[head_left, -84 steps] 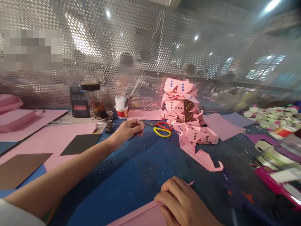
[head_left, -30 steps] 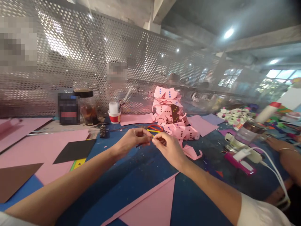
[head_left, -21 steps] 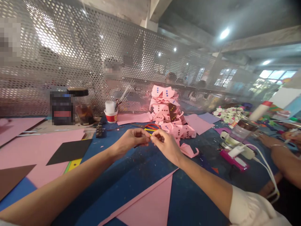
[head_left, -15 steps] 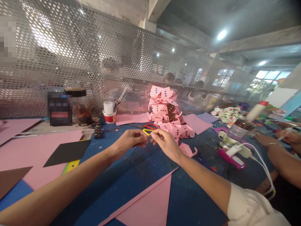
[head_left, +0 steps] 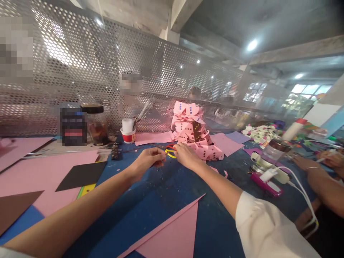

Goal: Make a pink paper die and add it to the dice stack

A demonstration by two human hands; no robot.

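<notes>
My left hand (head_left: 151,160) is closed in a pinch above the blue table; whatever its fingertips hold is too small to make out. My right hand (head_left: 188,155) reaches forward with its fingers stretched out, at the red and yellow handles of a pair of scissors (head_left: 171,155). Its fingertips overlap the red handle, and I cannot tell whether they touch it. Just behind it rises a pile of folded pink paper pieces (head_left: 186,127) with dark and blue square marks. A pink paper sheet (head_left: 172,229) with a folded edge lies nearest me.
To the left are pink sheets (head_left: 67,163), a black sheet (head_left: 80,175) and a lidded jar (head_left: 97,125). A red-and-white cup (head_left: 129,137) stands by the perforated metal screen (head_left: 150,71). On the right are a magenta device (head_left: 266,184) with a white cable and another person's arm (head_left: 322,182).
My right hand has parted from my left and moved forward to the scissors, its fingers stretching out. My left hand stays pinched. The view has shifted slightly.
</notes>
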